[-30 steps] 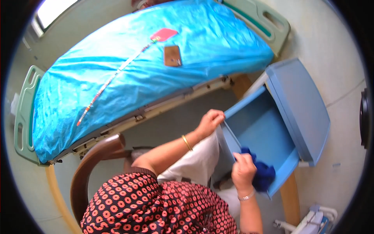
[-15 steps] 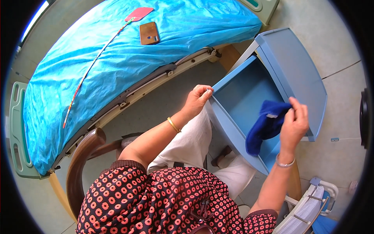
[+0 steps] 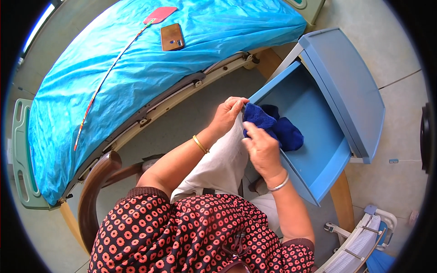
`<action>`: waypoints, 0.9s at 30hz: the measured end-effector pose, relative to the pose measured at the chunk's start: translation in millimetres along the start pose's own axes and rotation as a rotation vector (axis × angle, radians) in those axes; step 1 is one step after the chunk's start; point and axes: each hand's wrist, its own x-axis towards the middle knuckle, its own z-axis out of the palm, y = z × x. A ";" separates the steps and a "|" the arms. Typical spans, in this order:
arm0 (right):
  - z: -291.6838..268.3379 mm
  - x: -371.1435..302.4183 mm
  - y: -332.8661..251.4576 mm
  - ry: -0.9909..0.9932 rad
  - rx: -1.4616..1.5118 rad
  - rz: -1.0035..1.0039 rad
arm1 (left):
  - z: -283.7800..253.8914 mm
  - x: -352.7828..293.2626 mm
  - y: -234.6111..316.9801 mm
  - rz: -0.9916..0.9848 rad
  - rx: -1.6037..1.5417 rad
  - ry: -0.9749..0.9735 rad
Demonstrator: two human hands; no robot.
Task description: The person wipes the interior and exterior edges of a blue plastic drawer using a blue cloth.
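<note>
A dark blue cloth [image 3: 287, 134], bunched and folded, hangs over the front left part of the pulled-out blue drawer [image 3: 325, 157]. At the drawer's front left corner, my left hand [image 3: 229, 113] is closed in a pinch at the cloth's upper end. Some of its fingers are hidden behind the thumb, and a gold bangle circles that wrist. My right hand [image 3: 264, 150], with a silver bangle, is against the near side of the cloth. Its fingers are apart and a little blurred, with blue fabric showing between them.
The drawer belongs to a blue-grey bedside cabinet [image 3: 346, 82]. A bed with a bright blue sheet [image 3: 114, 86] carries a brown phone [image 3: 172, 37] and a red fly swatter [image 3: 160, 15]. A wooden chair arm [image 3: 93, 195] is at my left; a white-framed folding item [image 3: 359, 241] stands lower right.
My right hand has moved left, bringing the cloth from the drawer's right side to my left hand. The right fingers have spread. My left hand stays at the drawer corner.
</note>
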 end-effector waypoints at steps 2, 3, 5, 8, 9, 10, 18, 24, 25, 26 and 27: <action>-16.8 5.8 2.3 0.108 -0.235 0.016 | -6.4 -1.2 1.3 0.017 0.011 -0.003; -25.0 8.3 4.3 0.159 -0.404 0.022 | -6.5 -1.3 2.3 0.036 0.016 -0.021; -22.3 6.9 16.6 0.144 -0.457 0.016 | -8.9 -1.8 0.2 0.032 0.024 -0.042; -6.1 0.4 33.4 0.100 -0.530 0.003 | -3.9 -3.0 -4.0 -0.011 0.041 0.004; -3.6 4.3 31.7 0.093 -0.527 0.003 | -2.6 -5.7 -5.0 -0.082 -0.043 -0.015; -2.0 9.0 28.8 0.061 -0.551 0.026 | -2.7 -8.1 -5.3 -0.152 -0.128 -0.032; 31.1 63.6 25.8 0.041 -0.523 0.099 | -14.6 -3.2 -13.3 -0.192 -0.056 0.025; 46.3 62.3 29.1 0.100 -0.528 0.092 | -10.4 -5.4 -16.0 -0.208 -0.109 0.179; 45.6 59.9 30.5 0.102 -0.523 0.096 | -9.5 -4.8 -16.6 -0.208 -0.129 0.170; 42.4 57.1 30.0 0.112 -0.524 0.106 | -5.1 -4.3 -13.9 -0.184 -0.111 0.183; 40.1 53.9 28.5 0.122 -0.520 0.113 | -2.7 -4.5 -9.6 -0.158 -0.089 0.200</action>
